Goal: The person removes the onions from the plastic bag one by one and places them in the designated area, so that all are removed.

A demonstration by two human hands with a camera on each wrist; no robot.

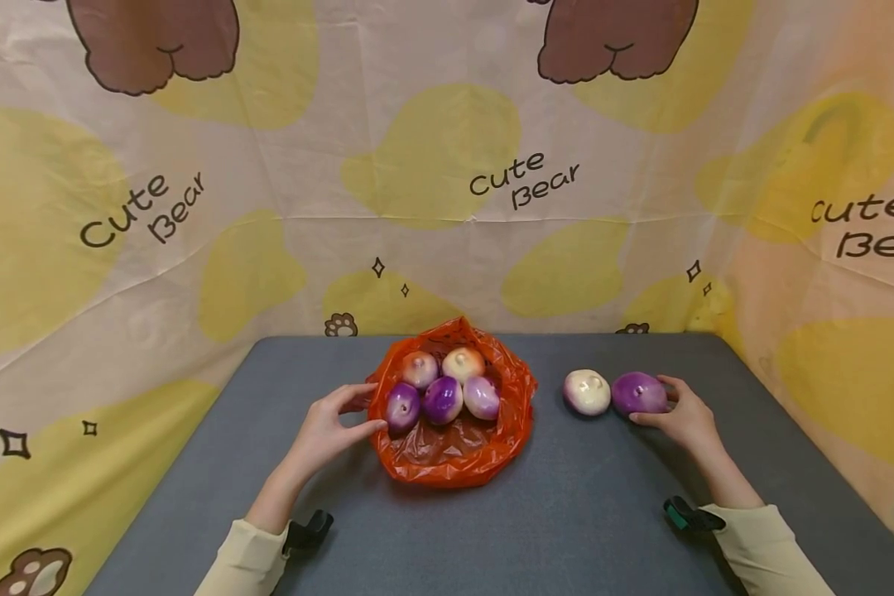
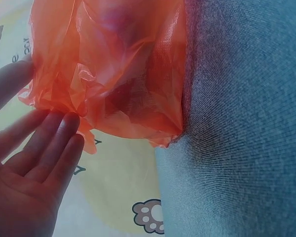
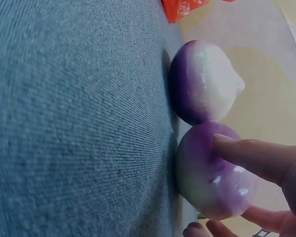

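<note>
An orange plastic bag [image 1: 453, 473] stands with its mouth spread wide on the table. Several onions, purple and pale, lie inside, among them a dark purple onion [image 1: 443, 401]. At the bag's left rim my left hand [image 1: 326, 426] touches the plastic, thumb and fingers spread apart; the left wrist view shows the fingertips [image 2: 69, 121] against its crumpled edge. To the right of the bag, my right hand [image 1: 687, 418] grips a purple onion [image 1: 638, 392] between thumb and fingers. A white-and-purple onion [image 3: 204, 81] sits right beside it on the bag's side.
The grey table [image 1: 492, 538] has its far edge against a hanging cloth [image 1: 432, 248] printed with bears and yellow patches. The cloth also runs along both sides. Dark bands [image 1: 309, 530] are worn on both wrists.
</note>
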